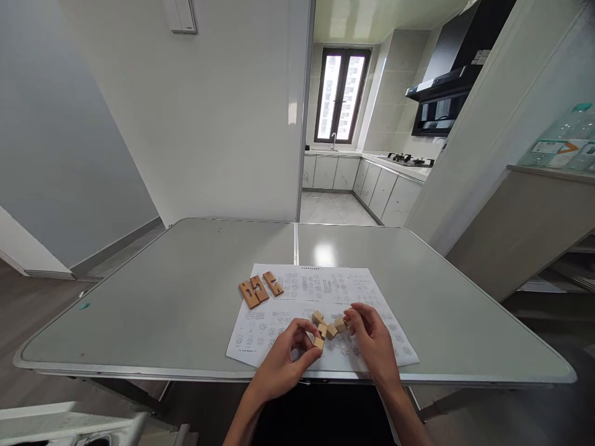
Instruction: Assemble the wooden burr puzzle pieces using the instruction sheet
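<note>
The tiny drawings on the paper sheet (316, 291) are too small to make out. Fingers of the left hand (283, 362) and right hand (374, 341) cover part of the wooden block puzzle (325, 328), so its joins are hard to see. The bottom edge cuts off both arms, and the right edge cuts off the clear bottles (567, 139).

A grey folding table (162, 279) lay under the left hand (283, 365). Beyond it stood a white wall (209, 124), and farther right a daylit kitchen window (341, 93).

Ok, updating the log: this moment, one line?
left hand grips wooden puzzle cluster; right hand grips it too; three loose pieces at sheet corner
</note>
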The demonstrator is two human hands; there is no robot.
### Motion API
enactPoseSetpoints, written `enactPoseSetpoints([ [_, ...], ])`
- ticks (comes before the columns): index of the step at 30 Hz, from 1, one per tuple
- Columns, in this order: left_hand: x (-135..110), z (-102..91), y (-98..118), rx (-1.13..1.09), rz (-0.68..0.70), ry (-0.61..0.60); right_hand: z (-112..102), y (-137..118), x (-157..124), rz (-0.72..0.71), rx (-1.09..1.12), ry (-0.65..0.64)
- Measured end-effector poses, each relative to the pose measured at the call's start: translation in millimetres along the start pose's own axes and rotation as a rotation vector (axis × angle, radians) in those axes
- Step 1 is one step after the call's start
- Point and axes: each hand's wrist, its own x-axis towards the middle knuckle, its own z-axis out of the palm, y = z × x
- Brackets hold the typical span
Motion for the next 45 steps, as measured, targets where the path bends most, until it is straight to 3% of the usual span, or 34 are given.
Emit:
enactPoseSetpoints([
  [4,2,1.9,-2,0.037,-0.001,0.052,-2,1,0,-0.022,-0.072,-0.05],
  [8,7,6.9,-6,0.127,0.0,0.229,-3,2,0,-0.062,-0.132,-0.112],
  [11,11,10.5,-11,0.198,0.009,0.293,-2,2,0,-0.108,-0.171,-0.172],
  [17,12,14.3,-14,0.334,0.002,0.278,1,2,-3,-0.195,-0.249,-0.261],
  [23,12,15.0,-13,0.337,0.011,0.261,4,0,-6,-0.245,-0.31,-0.353],
  [30,11,17.3,-17,0.386,0.044,0.326,4,-10,-10,-0.211,-0.184,-0.498],
  [45,29,20.1,-3,0.67,0.003,0.237,2,-13,-11,-0.135,-0.124,-0.464],
])
